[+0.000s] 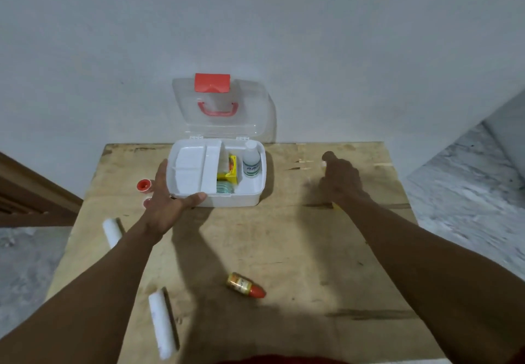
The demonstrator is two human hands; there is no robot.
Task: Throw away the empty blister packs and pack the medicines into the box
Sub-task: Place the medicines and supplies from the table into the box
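A white medicine box (pixel 247 197) stands open at the back of the wooden table (pixel 284 244), its clear lid (pixel 255 113) with a red latch leaning on the wall. Inside are a white inner tray (pixel 187 170), a yellow carton (pixel 228 173), a greenish blister strip (pixel 224 187) and a white bottle (pixel 251 162). My left hand (pixel 167 193) grips the box's front left corner, thumb on the rim. My right hand (pixel 339 179) is to the right of the box, fingers curled over something small and white; what it is I cannot tell.
A small amber bottle with a red cap (pixel 245 284) lies at the front middle. Two white rolls lie on the left side, one (pixel 111 231) further back, one (pixel 162 325) near the front edge. A red-and-white tape roll (pixel 144 185) sits left of the box.
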